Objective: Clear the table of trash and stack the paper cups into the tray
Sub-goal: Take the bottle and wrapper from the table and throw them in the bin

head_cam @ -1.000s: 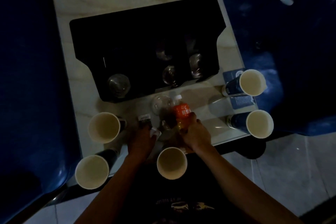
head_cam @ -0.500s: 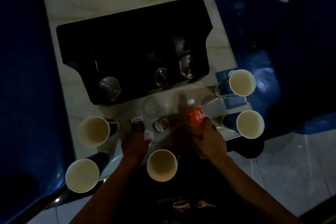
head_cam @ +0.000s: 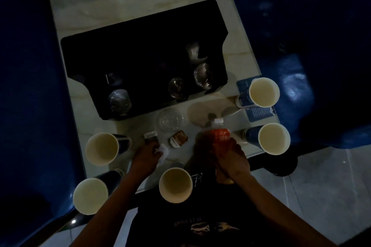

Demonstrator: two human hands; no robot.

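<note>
The scene is very dim and underexposed, with the black tray nearly featureless and the surroundings sunk into darkness. The pale worktop and the cream insides of the paper cups catch the most light. Faint glare spots the blue seat; the orange bottle looks motion-blurred.

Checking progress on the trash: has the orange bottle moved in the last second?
Yes. The orange bottle, held in the right hand, has shifted right, away from the clear lid and toward the near right cup.
</note>
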